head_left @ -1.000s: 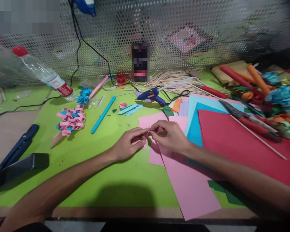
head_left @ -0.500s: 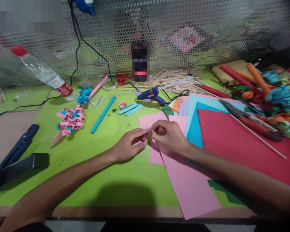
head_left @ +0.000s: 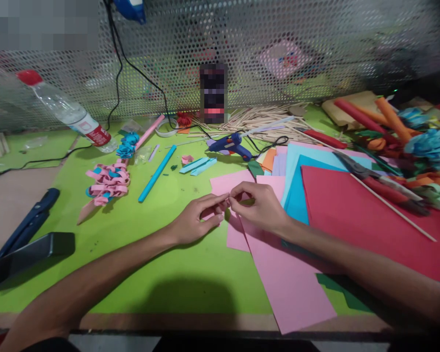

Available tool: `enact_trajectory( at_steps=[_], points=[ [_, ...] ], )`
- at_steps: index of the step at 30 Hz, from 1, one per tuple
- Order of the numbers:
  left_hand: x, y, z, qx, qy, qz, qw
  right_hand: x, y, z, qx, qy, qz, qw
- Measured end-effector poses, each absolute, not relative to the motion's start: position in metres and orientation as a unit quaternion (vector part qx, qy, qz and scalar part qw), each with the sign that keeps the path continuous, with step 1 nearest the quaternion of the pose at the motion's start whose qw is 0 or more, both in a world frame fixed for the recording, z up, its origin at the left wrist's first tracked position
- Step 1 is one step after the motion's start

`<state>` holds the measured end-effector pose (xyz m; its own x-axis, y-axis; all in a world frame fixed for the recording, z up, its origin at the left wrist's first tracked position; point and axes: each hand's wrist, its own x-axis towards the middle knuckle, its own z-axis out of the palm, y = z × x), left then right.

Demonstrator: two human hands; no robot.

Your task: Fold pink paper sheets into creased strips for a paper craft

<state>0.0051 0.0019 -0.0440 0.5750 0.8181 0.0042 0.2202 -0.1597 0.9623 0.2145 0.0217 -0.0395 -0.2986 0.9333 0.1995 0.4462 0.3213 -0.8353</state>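
My left hand point(head_left: 196, 220) and my right hand point(head_left: 258, 205) meet at the fingertips over the middle of the table. Between them is a small piece of pink paper point(head_left: 207, 213), mostly covered by the fingers, so its shape is unclear. The right thumb and index finger are pinched together at the left fingertips. The left fingers curve around the piece with the thumb below. Under my right hand and forearm lie pink paper sheets point(head_left: 293, 288). Light blue folded strips point(head_left: 198, 166) and a blue paper tube point(head_left: 157, 173) rest beyond the left hand.
A blue glue gun point(head_left: 229, 145) with a cord lies ahead. Red sheets point(head_left: 352, 205) with pliers point(head_left: 385, 186) on top are at right. A pink-and-blue paper chain point(head_left: 108, 183), tilted bottle point(head_left: 77, 120), stapler point(head_left: 29, 220) and black box point(head_left: 40, 254) stand left. Wooden sticks point(head_left: 267, 120) line the mesh.
Almost nothing differs. Both hands keep the same pinched pose at the same spot, with only very slight finger movement and a tiny shift of the view.
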Motion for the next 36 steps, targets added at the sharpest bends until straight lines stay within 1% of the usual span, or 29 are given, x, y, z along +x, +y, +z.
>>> enact_trajectory(
  at_steps=[11, 18, 36],
  points=[
    [0.0043, 0.0021, -0.0446, 0.719, 0.362, 0.274, 0.525, 0.2133, 0.0213, -0.0404, -0.478, -0.729, 0.334, 0.359],
    [0.0039, 0.0021, -0.0452, 0.753, 0.359, 0.266, 0.483, 0.2119, 0.0206, -0.0435, -0.481, -0.738, 0.307, 0.361],
    [0.0045, 0.0017, -0.0449, 0.721, 0.361, 0.282, 0.521, 0.2161, 0.024, -0.0402, -0.482, -0.74, 0.304, 0.358]
  ],
)
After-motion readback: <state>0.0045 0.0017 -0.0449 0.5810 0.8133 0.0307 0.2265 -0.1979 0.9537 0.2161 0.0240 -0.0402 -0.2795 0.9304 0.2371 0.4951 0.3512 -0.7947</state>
